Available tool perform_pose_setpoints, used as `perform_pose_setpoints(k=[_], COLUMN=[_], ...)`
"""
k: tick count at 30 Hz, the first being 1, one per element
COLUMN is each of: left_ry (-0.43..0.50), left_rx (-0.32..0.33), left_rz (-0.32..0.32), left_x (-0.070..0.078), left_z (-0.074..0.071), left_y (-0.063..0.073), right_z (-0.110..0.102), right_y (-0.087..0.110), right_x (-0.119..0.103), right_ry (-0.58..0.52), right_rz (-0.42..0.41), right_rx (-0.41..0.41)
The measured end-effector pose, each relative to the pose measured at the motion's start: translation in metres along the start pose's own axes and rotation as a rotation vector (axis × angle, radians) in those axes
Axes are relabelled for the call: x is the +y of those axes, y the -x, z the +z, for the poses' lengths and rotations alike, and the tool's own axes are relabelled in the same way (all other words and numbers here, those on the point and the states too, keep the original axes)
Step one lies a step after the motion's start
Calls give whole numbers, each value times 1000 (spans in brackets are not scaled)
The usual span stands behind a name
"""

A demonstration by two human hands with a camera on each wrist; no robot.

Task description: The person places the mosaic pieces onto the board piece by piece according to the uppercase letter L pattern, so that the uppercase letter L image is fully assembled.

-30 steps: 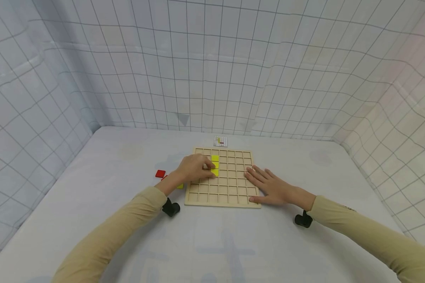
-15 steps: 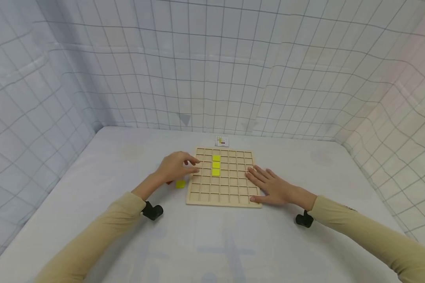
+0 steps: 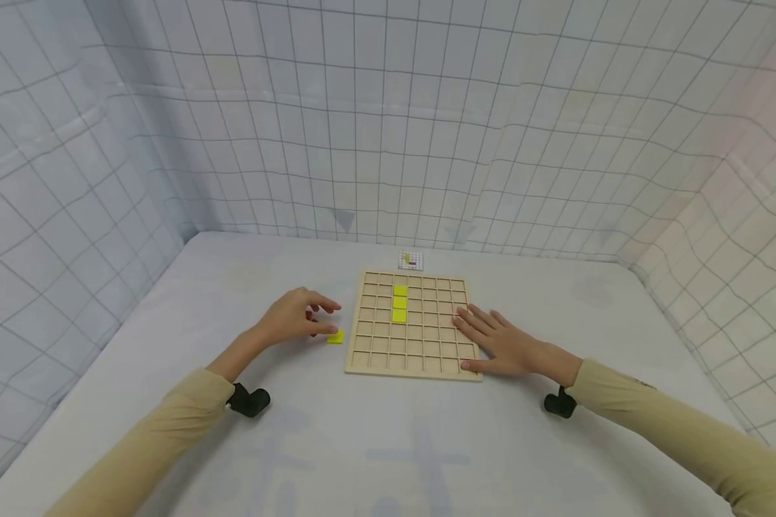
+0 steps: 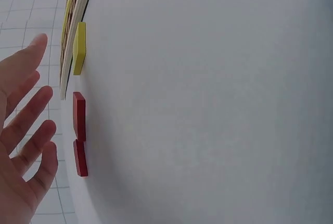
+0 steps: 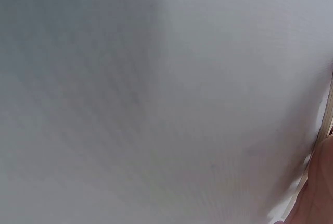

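My left hand [image 3: 291, 316] is over the table left of the wooden grid board [image 3: 414, 352], its fingers spread and holding nothing. Its thumb tip overlaps a loose yellow square tile [image 3: 336, 338] in the head view. Two red square tiles [image 4: 79, 117] lie end to end near that yellow tile in the left wrist view; the hand mostly hides them from the head camera. Three yellow tiles [image 3: 399, 303] form a column in the board's cells. With fingers extended, my right hand [image 3: 504, 346] rests on the board's right edge.
Behind the board lies a small printed grid card [image 3: 410, 261] with yellow and red marks. A white cloth [image 3: 388, 445] covers the table, and grid-patterned curtains [image 3: 427, 129] enclose its back and sides. A dark wrist camera [image 3: 250, 401] hangs below the left wrist.
My left hand has left the column of yellow tiles on the board and moved left, over the loose tiles. The right hand has kept its place on the board's edge.
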State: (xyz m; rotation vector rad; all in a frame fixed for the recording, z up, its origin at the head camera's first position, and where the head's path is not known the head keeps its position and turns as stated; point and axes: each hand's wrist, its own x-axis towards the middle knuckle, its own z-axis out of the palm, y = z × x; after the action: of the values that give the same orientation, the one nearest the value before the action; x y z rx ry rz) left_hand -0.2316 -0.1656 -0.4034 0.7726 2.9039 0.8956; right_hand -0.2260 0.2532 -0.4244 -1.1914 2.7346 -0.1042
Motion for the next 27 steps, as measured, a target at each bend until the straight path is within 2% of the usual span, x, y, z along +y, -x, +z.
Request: perform_pose_setpoints(k=[10,15,23,27], left_ry=[103,91,75,55], left_rx=[-33,-65,-144,-157], left_rz=[65,104,81,97], left_x=[-10,-12,-9,-11], left_z=[-3,2,6,7], left_y=[10,4,-3,-4], right_z=[-1,-3,-2,-2], right_y=[-1,0,0,0], right_x=[1,-1,0,0], right_ry=[14,16,7,14], right_rz=[37,36,38,42], right_rx=[-48,-51,-54,-56])
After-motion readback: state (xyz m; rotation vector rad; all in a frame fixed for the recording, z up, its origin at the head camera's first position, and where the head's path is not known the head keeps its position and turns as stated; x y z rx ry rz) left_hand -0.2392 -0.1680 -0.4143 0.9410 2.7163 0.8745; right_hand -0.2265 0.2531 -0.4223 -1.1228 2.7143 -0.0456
